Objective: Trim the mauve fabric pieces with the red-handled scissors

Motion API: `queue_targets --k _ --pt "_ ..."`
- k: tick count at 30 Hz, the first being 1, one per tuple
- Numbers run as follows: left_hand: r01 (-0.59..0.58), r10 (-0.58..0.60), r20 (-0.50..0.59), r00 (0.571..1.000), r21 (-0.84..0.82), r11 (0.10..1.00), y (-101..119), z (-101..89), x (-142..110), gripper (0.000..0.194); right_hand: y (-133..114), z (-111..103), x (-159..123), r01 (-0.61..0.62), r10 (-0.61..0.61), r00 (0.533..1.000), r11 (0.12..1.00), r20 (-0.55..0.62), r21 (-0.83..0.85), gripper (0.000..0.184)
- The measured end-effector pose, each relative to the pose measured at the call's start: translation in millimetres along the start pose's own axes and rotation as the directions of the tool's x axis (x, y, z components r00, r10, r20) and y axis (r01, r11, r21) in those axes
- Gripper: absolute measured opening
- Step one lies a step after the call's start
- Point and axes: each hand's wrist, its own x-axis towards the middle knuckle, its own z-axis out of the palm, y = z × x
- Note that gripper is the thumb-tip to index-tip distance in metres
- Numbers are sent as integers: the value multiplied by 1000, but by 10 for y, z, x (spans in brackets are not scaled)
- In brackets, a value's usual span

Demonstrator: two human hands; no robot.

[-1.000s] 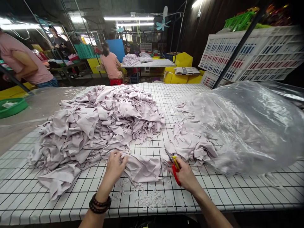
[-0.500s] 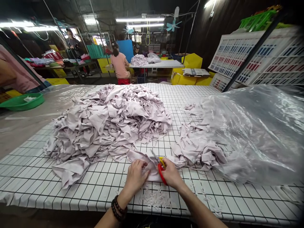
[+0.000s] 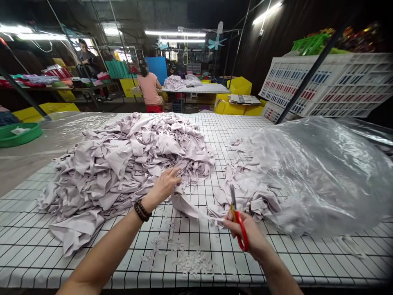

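My right hand [image 3: 247, 233] grips scissors [image 3: 241, 231] with red and yellow handles, blades pointing up and away. Its fingertips also pinch the thin end of a pale lilac piece of cloth [image 3: 187, 206]. That piece stretches left across the table to beneath my left hand [image 3: 164, 184]. My left hand, a beaded bracelet on its wrist, is at the front right edge of a big heap of lilac cloth pieces [image 3: 123, 155]. Its fingers are curled on cloth there; the exact grip is partly hidden.
Small cloth snippets [image 3: 193, 262] lie on the checked table cover [image 3: 147, 268] near me. To the right are a smaller cloth pile [image 3: 242, 184] and a large clear plastic bag [image 3: 325, 176]. A green basin [image 3: 30, 133] stands at left, white crates [image 3: 325, 82] behind. People work farther back.
My left hand has moved up and left to the heap. My right hand has moved right with the scissors, drawing out one end of the cloth piece. The view has shifted slightly.
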Motion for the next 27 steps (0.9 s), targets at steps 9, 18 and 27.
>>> queue_targets --k 9,18,27 --pt "743 -302 687 661 -656 131 1079 513 -1274 41 370 388 -303 -94 93 987 996 132 6 38" --pt "561 -455 597 660 -795 -231 1337 704 -1318 43 402 381 -176 33 -16 996 980 90 -194 29" --pt "544 -473 431 769 -830 128 1190 442 -1298 36 340 829 274 267 -234 945 955 227 -127 21"
